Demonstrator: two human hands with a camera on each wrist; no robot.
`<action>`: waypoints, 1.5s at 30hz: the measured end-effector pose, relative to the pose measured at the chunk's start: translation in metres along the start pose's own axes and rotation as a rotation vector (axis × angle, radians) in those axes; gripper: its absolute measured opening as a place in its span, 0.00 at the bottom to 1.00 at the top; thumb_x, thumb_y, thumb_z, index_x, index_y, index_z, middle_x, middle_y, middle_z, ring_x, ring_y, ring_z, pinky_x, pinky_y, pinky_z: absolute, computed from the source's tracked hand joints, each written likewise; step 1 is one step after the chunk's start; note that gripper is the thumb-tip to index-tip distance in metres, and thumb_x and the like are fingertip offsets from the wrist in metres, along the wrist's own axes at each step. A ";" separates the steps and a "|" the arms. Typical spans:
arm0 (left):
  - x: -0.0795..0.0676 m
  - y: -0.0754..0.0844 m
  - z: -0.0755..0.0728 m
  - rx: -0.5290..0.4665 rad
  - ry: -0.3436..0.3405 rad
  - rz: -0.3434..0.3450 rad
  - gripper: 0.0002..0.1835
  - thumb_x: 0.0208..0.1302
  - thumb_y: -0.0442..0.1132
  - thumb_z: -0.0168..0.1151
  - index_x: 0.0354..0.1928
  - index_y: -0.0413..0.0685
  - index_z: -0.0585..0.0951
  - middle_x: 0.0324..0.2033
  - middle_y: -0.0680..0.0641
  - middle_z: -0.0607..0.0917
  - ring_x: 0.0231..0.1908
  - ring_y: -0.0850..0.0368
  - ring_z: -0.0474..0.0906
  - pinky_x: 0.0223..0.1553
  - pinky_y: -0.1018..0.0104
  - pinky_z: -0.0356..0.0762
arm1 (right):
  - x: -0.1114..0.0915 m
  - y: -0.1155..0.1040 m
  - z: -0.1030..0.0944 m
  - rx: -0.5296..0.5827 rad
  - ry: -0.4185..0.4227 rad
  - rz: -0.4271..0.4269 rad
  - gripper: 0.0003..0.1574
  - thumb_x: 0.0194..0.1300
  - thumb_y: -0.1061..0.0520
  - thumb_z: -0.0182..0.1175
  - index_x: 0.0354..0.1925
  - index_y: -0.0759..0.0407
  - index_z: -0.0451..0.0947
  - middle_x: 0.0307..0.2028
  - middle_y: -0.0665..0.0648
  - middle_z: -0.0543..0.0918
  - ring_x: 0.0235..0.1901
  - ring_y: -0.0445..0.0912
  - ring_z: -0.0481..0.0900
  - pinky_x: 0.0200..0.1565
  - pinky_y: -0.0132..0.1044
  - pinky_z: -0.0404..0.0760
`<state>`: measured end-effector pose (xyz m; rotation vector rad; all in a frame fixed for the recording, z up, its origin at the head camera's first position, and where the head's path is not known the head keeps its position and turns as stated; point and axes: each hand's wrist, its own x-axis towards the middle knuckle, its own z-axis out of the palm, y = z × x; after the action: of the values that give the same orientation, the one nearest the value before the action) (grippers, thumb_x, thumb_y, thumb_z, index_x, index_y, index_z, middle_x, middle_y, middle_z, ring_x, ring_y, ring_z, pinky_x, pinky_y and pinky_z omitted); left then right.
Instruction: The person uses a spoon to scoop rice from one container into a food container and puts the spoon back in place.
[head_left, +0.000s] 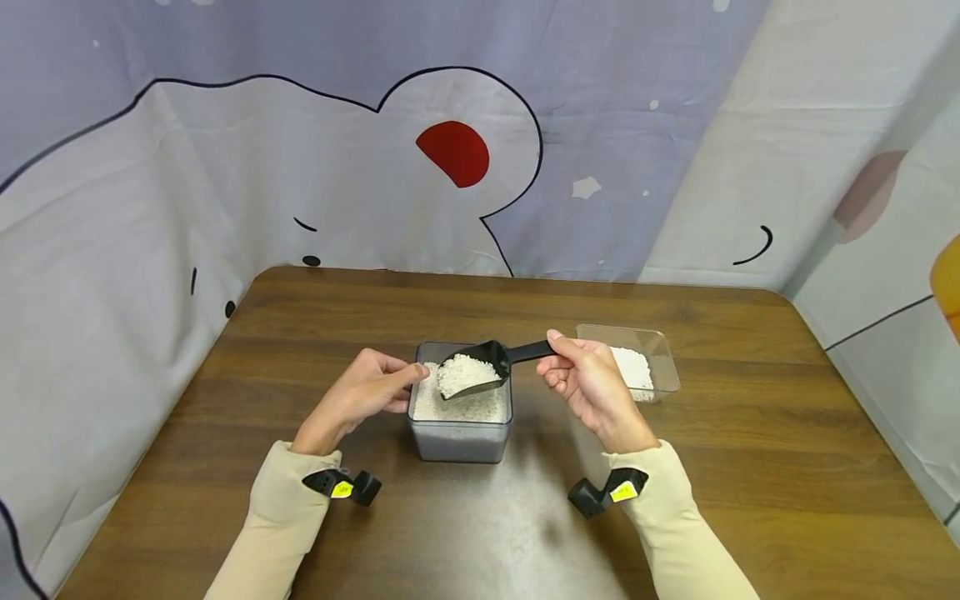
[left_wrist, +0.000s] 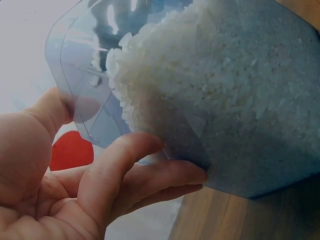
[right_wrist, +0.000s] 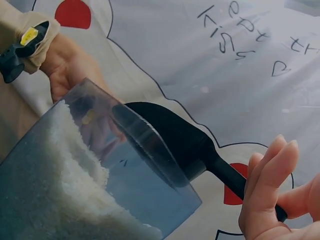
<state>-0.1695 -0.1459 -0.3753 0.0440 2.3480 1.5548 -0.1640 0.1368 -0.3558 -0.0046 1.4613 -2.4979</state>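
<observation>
A square see-through container (head_left: 459,442) of rice stands on the table, its grains visible through the wall in the left wrist view. My left hand (head_left: 371,385) grips its left side, thumb over the rim and fingers (left_wrist: 125,170) against the outer wall. With my right hand (head_left: 592,387) I hold a black scoop (head_left: 492,360) by its handle (right_wrist: 227,172). White rice (head_left: 468,375) is heaped in the scoop, which is over the container's opening. In the right wrist view the scoop's bowl shows partly through the container wall.
Behind my right hand a shallow clear tray (head_left: 663,358) with some white rice in it sits on the wooden table (head_left: 750,433). A printed curtain (head_left: 337,167) hangs along the table's back edge and sides.
</observation>
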 end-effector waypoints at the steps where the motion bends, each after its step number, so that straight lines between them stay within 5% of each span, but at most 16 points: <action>1: 0.000 0.000 0.000 0.001 0.000 0.001 0.19 0.60 0.45 0.59 0.44 0.34 0.81 0.46 0.38 0.80 0.38 0.52 0.80 0.36 0.63 0.82 | 0.000 -0.001 0.000 0.006 0.001 -0.001 0.12 0.69 0.60 0.47 0.30 0.67 0.70 0.13 0.55 0.79 0.11 0.38 0.74 0.14 0.22 0.72; 28: 0.001 0.001 -0.001 0.022 0.003 0.012 0.20 0.60 0.45 0.60 0.44 0.33 0.81 0.45 0.38 0.80 0.37 0.52 0.80 0.36 0.63 0.82 | -0.002 -0.045 -0.051 0.155 0.056 -0.118 0.21 0.68 0.58 0.50 0.22 0.68 0.77 0.13 0.56 0.80 0.11 0.39 0.76 0.12 0.21 0.69; 45: 0.001 0.001 -0.002 0.001 -0.007 0.010 0.20 0.60 0.45 0.59 0.45 0.32 0.80 0.45 0.36 0.80 0.38 0.51 0.81 0.36 0.62 0.82 | -0.005 -0.069 -0.101 0.342 0.123 -0.134 0.15 0.67 0.62 0.50 0.24 0.66 0.69 0.12 0.60 0.78 0.10 0.42 0.73 0.10 0.24 0.67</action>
<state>-0.1708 -0.1468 -0.3740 0.0614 2.3465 1.5550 -0.1868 0.2571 -0.3465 0.1188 1.0874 -2.8725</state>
